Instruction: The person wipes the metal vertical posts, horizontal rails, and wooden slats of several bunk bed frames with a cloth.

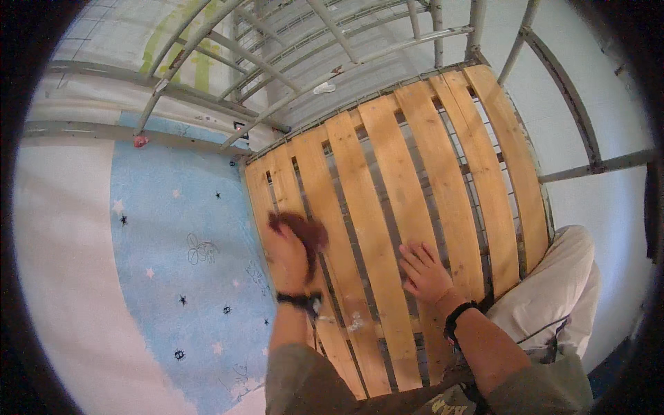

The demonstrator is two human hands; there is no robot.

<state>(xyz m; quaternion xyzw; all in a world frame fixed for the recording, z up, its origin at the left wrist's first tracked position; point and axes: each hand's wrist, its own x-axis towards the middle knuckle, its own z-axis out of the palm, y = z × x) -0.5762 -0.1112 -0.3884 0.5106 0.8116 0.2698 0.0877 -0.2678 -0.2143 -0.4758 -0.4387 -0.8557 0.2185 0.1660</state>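
My left hand [291, 259] grips a dark reddish-brown cloth [307, 231], blurred by motion, over the left part of the wooden bed slats [381, 207]. Whether the cloth touches the wood cannot be made out. Farther right, my right hand [428, 272] is palm down at the slats, its fingers slightly apart and nothing in them. Both wrists wear dark bands. Dark gaps run between the pale brown boards, and a metal mesh shows through some of them. Whitish marks [355, 321] spot the slats near my body.
A grey metal bed frame with a rail [280, 106] borders the far side. On the left stands a blue painted wall [171, 249] with stars and small drawings. My bent leg in beige trousers [550, 290] rests at the right, below a metal post [565, 93].
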